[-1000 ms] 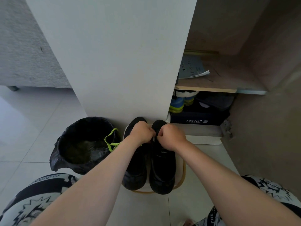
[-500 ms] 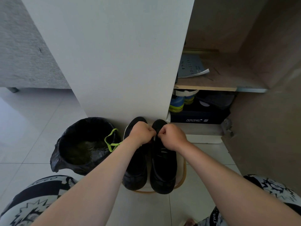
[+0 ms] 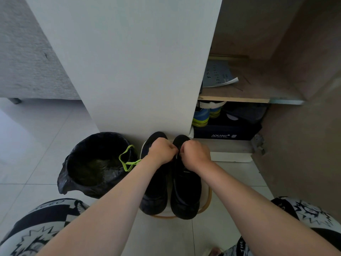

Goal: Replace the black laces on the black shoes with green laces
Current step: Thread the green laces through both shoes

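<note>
Little has shifted: your left hand (image 3: 162, 150) and right hand (image 3: 196, 152) remain knuckle to knuckle over the right black fabric shoe (image 3: 186, 193), curled fingers seemingly pinching its black lace, itself hidden. Unlacing likely continues; the neon-green flat lace (image 3: 127, 160) waits draped on the black-lined bin (image 3: 71, 187).

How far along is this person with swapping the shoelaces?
Done: nothing looks finished; no green shows on either black shoe, and a green lace hangs over the bin's rim. In hand: the left hand and right hand pinch what seems a lace at the far end of the right-side shoe. Left: threading green laces through both shoes, the left-side shoe included.
</note>
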The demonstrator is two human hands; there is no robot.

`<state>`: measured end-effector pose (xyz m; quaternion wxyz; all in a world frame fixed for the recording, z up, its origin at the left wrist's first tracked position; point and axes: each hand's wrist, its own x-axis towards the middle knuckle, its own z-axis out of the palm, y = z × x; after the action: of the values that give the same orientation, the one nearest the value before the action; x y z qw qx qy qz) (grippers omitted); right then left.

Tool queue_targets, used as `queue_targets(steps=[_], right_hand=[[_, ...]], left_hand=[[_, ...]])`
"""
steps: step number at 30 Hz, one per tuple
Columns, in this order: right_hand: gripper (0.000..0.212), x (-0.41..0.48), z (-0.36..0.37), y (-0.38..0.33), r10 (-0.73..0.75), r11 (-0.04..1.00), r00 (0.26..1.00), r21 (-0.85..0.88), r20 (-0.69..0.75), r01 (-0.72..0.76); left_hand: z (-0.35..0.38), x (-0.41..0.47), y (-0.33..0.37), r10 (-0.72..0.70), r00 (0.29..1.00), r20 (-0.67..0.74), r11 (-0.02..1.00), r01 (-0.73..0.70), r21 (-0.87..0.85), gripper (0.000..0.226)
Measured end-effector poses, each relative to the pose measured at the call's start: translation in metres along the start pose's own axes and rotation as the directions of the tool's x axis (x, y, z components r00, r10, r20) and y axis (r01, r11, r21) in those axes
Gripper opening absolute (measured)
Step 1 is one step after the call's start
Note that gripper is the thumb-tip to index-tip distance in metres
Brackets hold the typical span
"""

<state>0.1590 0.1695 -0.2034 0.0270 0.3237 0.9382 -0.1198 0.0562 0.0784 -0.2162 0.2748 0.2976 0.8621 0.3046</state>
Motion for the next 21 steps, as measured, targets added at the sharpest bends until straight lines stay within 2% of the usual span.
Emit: queue_targets(steps=[4,8,10,16,19,21], right_hand=[[0.015,-0.003,0.006,0.001,0.022,0.998,0.997,0.067,-0.07,-0.017],[0.019,-0.004,0.011,0.003,0.012,0.995,0.993,0.102,-0.113,0.0],[0.019,-0.003,0.01,0.005,-0.008,0.994,0.993,0.103,-0.121,0.02],[0.014,0.001,0.004,0.013,-0.025,0.974,0.997,0.223,-0.076,0.042],[0.044,0.003,-0.001,0.018,-0.064,0.938,0.998,0.34,-0.014,0.065],[0.047,0.004,-0.002,0.02,-0.096,0.929,0.993,0.363,0.063,0.067]], left_hand=[[0.001,0.001,0.0,-0.045,0.999,-0.002,0.996,0.044,-0.073,0.02],[0.003,-0.001,0.002,-0.124,0.99,0.068,0.926,0.14,-0.349,0.02],[0.001,-0.001,0.002,-0.15,0.984,0.099,0.895,0.178,-0.409,0.013],[0.0,0.0,0.006,-0.132,0.991,0.032,0.939,0.135,-0.316,0.013],[-0.004,-0.004,0.013,-0.126,0.992,0.026,0.947,0.128,-0.294,0.014],[-0.005,-0.006,0.016,-0.125,0.992,-0.029,0.954,0.112,-0.279,0.018]])
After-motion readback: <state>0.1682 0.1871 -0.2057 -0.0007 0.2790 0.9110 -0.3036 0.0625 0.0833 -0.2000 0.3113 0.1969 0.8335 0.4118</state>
